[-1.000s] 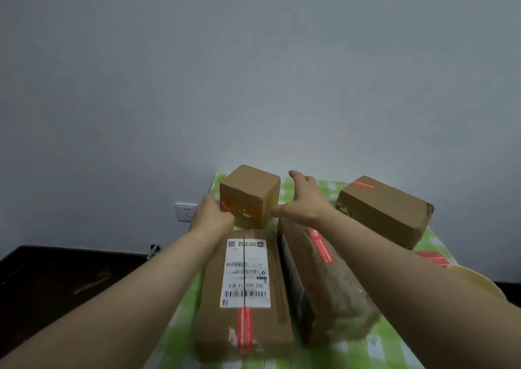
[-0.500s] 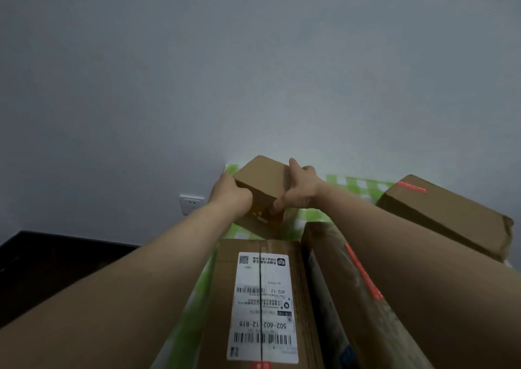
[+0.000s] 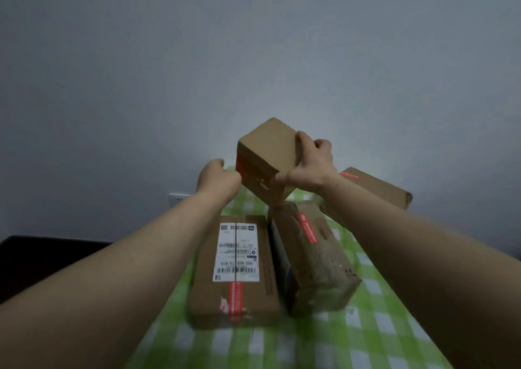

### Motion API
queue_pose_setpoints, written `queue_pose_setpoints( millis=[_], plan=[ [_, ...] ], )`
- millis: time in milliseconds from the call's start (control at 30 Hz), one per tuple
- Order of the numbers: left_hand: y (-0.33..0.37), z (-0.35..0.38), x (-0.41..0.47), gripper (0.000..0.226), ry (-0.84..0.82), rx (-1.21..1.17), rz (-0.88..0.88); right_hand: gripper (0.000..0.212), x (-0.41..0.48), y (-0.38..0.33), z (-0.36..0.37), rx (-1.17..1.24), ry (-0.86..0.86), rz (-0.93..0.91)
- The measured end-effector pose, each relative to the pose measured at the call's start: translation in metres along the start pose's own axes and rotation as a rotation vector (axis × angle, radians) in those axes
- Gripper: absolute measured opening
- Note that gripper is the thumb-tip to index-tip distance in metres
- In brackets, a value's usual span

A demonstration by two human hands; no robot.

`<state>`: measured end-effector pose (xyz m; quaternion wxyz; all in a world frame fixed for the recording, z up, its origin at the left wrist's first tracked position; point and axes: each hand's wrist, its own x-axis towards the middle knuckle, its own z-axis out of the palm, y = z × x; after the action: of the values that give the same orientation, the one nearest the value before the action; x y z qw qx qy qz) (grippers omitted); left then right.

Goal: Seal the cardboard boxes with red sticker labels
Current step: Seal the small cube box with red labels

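We see the right hand (image 3: 310, 165) gripping the small brown cardboard box (image 3: 267, 149) from its right side, fingers curled over the top edge and thumb pressed under the lower near corner. The left hand (image 3: 217, 177) lies against the box's left face. Its fingers are hidden from us, so we cannot tell whether they curl round the box or only touch it. The box is up off the table and tilted, one corner pointing down, with a red sticker label (image 3: 239, 166) on its left edge.

Below the hands we find a flat, long brown cardboard box (image 3: 203, 298) lying on the green-and-white checked tablecloth (image 3: 352, 340). It carries a white shipping label (image 3: 236, 251) and a red sticker strip (image 3: 235, 298) at its near end. Just beside it on the right lies a worn brown carton (image 3: 318, 270) with a red strip (image 3: 308, 229) on top. Farther right, behind the right forearm, sits another brown box (image 3: 377, 188) with a red sticker (image 3: 349, 175) on its far end. A white wall socket (image 3: 176, 199) shows on the grey wall (image 3: 253, 44).
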<state>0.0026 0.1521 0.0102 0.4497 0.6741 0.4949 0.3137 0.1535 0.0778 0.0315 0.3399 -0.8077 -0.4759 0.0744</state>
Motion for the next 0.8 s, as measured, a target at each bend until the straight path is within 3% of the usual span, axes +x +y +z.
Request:
queue_pose_setpoints(
  millis=[300, 333, 400, 567, 600, 700, 800],
  plan=[
    [-0.001, 0.026, -0.114, 0.057, -0.17, 0.042, -0.023, 0.084, -0.124, 0.038, -0.077, -0.003, 0.178, 0.338],
    [-0.004, 0.028, -0.123, 0.05, -0.187, 0.044, -0.032, 0.085, -0.135, 0.043, -0.081, -0.025, 0.188, 0.384],
    [-0.011, 0.029, -0.14, 0.013, -0.187, 0.075, -0.041, 0.087, -0.161, 0.051, -0.086, -0.061, 0.205, 0.456],
    [-0.032, 0.029, -0.171, 0.008, -0.139, 0.071, -0.1, 0.095, -0.218, 0.062, -0.082, -0.095, 0.202, 0.584],
    [-0.038, 0.03, -0.173, 0.011, -0.139, 0.06, -0.096, 0.094, -0.226, 0.063, -0.079, -0.082, 0.208, 0.608],
    [-0.051, 0.027, -0.178, 0.05, -0.132, 0.074, -0.116, 0.096, -0.239, 0.063, -0.072, -0.044, 0.257, 0.672],
    [-0.057, 0.016, -0.18, 0.052, -0.097, 0.069, -0.076, 0.103, -0.248, 0.064, -0.065, -0.041, 0.308, 0.719]
  ],
)
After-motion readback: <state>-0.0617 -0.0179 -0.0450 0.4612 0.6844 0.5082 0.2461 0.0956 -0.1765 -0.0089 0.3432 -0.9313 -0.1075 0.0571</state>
